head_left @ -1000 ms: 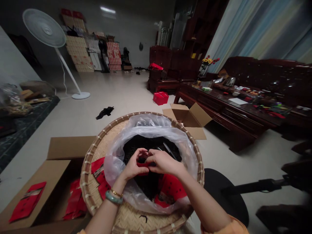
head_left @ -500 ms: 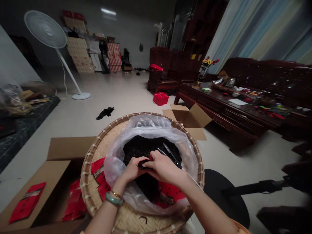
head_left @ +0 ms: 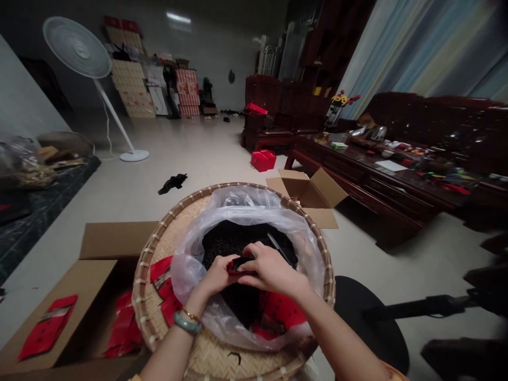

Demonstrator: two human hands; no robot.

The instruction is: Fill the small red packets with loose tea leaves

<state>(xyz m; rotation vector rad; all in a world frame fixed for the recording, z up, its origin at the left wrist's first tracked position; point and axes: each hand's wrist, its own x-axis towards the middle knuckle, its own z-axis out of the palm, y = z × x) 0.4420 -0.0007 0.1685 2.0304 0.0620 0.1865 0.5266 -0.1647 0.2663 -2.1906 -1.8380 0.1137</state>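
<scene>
Head view: left hand (head_left: 217,275) and right hand (head_left: 272,270) meet over the bag, both pinching a small red packet (head_left: 240,266) between them, fingers curled and pressed together on it, right fingers (head_left: 257,257) lying over its top edge. Packet sits just above dark loose leaves (head_left: 234,238) inside a clear plastic bag (head_left: 246,211), which lines a round woven tray (head_left: 159,248). Thin metal tool (head_left: 279,248) lies on the leaves just beside the right hand. More red packets (head_left: 164,283) lie in the tray under the bag's edge, others in a cardboard box (head_left: 105,264) at lower left.
</scene>
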